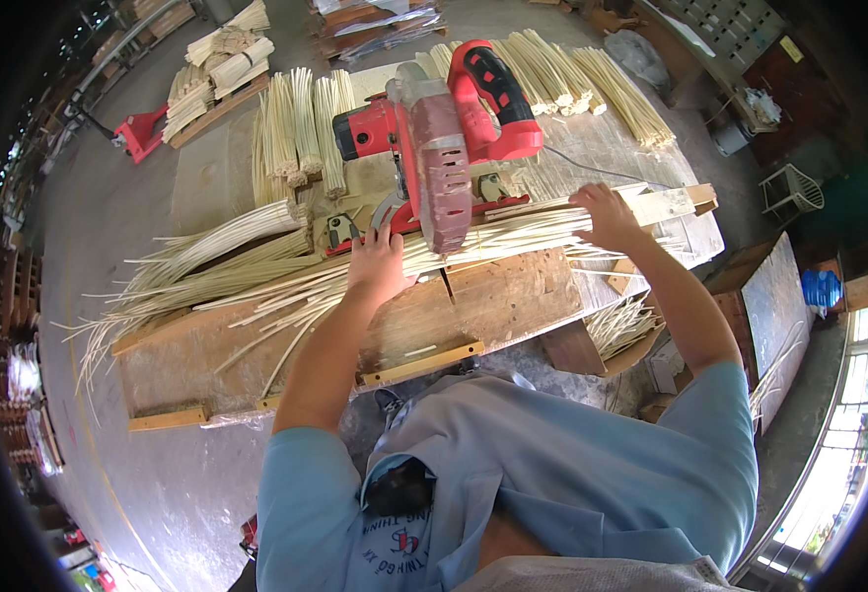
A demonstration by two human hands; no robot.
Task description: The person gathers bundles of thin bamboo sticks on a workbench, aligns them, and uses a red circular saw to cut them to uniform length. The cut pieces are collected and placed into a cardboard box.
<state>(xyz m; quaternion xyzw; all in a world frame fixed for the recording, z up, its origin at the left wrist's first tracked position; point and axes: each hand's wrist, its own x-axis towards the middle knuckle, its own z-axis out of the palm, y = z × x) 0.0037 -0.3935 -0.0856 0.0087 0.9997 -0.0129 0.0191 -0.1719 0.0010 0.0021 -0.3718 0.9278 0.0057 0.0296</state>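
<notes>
A loose bundle of long pale rattan canes [513,237] lies across the wooden work table [395,331], its thin ends fanning out past the left edge. My left hand [377,264] is closed over the bundle, left of a red circular saw [441,168]. The saw's dusty guard stands over the canes, and its red base plate rests behind them; the guard hides the blade. On the right part of the bundle, my right hand [609,217] curls its fingers around the canes beside a wooden end block [686,200]. What lies under both palms is hidden.
Tied cane bundles [296,123] stand at the table's back left, with more [542,74] at the back right. Below the right side, a cardboard box [607,350] holds cane offcuts. A red pallet jack [140,133] and a white stool [791,187] stand beyond.
</notes>
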